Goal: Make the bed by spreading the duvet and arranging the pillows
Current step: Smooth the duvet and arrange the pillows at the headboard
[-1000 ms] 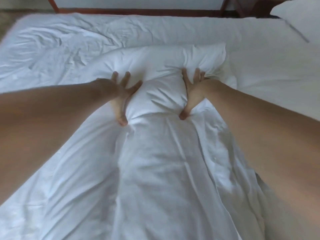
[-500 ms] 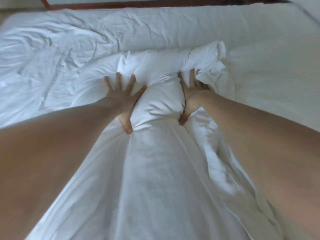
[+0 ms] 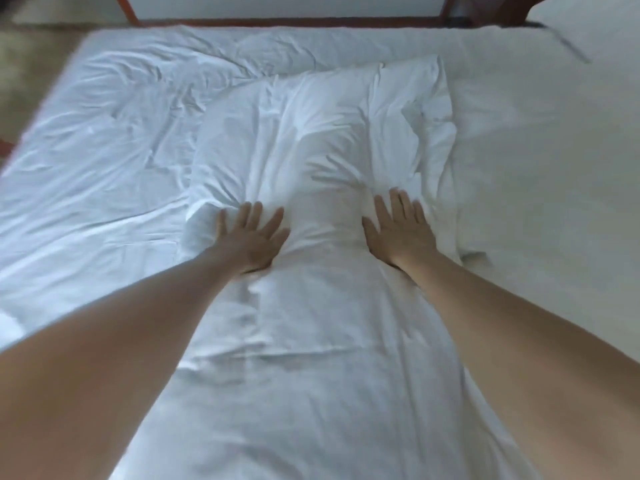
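**Pressing a pillow flat on a white bed**

Reaching forward from the bottom edge of the frame are two bare forearms, one at each side, converging toward the middle of the bed.

Item: white duvet [image 3: 311,358]. Lies under and between the forearms as a long, creased strip running from the near edge up to the hands; folds and wrinkles cross it below the wrists.

Item: left hand [image 3: 251,239]. Palm down, fingers straight and spread apart, pressing on the near left corner of the pillow. The fabric dimples around it. Nothing is gripped.

Item: right hand [image 3: 400,230]. Palm down, fingers straight and slightly fanned, pressing on the near right part of the pillow. Nothing is gripped. The two hands lie level with each other, a raised ridge of pillow between them.

Item: white pillow [image 3: 322,133]. Sits mid-bed, just beyond the hands and touching both, its near end meeting the duvet strip. Puffed in the centre, with loose case fabric bunched along its right side.

Item: rumpled white bedding [image 3: 121,126]. Spreads left of the pillow, heavily wrinkled. To the right, the surface of the bed [image 3: 536,168] is smoother.

Item: second white pillow [image 3: 595,26]. Far right corner, partly cut off by the frame edge, well apart from the first.

Item: reddish-brown wooden frame [image 3: 294,21]. Runs along the far edge of the bed.
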A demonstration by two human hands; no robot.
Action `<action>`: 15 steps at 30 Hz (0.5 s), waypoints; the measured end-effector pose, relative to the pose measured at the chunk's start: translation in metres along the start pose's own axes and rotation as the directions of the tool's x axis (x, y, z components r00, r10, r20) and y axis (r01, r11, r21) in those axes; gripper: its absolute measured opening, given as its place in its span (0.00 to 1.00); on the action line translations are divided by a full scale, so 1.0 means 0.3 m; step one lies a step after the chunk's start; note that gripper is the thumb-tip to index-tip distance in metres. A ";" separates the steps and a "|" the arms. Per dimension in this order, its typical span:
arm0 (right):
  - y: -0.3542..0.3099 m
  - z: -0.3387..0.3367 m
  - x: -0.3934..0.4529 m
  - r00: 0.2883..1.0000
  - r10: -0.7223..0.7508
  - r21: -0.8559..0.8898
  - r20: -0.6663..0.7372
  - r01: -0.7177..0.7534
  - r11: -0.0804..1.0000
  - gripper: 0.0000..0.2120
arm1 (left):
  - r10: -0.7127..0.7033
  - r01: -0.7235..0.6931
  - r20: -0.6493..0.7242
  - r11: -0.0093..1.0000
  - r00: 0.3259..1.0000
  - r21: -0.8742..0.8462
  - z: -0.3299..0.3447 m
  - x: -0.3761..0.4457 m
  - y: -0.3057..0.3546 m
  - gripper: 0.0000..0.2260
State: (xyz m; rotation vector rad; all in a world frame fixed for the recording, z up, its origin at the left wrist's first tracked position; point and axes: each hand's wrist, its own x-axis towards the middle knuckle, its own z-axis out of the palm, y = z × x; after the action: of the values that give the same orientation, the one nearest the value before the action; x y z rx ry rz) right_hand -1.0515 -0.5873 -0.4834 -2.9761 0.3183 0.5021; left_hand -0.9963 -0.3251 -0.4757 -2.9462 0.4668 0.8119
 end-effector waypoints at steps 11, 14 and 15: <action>0.100 0.146 -0.721 0.989 0.111 0.029 0.094 -0.114 0.993 0.38 | -0.139 0.137 0.005 0.972 0.990 -0.190 0.309 -0.652 0.095 0.49; 0.095 0.166 -0.858 0.981 0.147 0.026 0.127 -0.151 0.988 0.42 | -0.215 0.215 0.034 0.927 0.976 -0.306 0.352 -0.756 0.067 0.53; 0.101 0.193 -0.895 0.976 0.157 0.036 0.152 -0.164 0.986 0.44 | -0.257 0.256 0.042 0.904 0.965 -0.342 0.358 -0.775 0.057 0.56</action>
State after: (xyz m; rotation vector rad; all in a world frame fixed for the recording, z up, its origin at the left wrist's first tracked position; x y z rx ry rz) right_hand -1.3241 -0.5583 -0.4500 -2.8598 0.5505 0.7177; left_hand -1.2442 -0.2639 -0.4495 -3.2238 -0.0803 0.9375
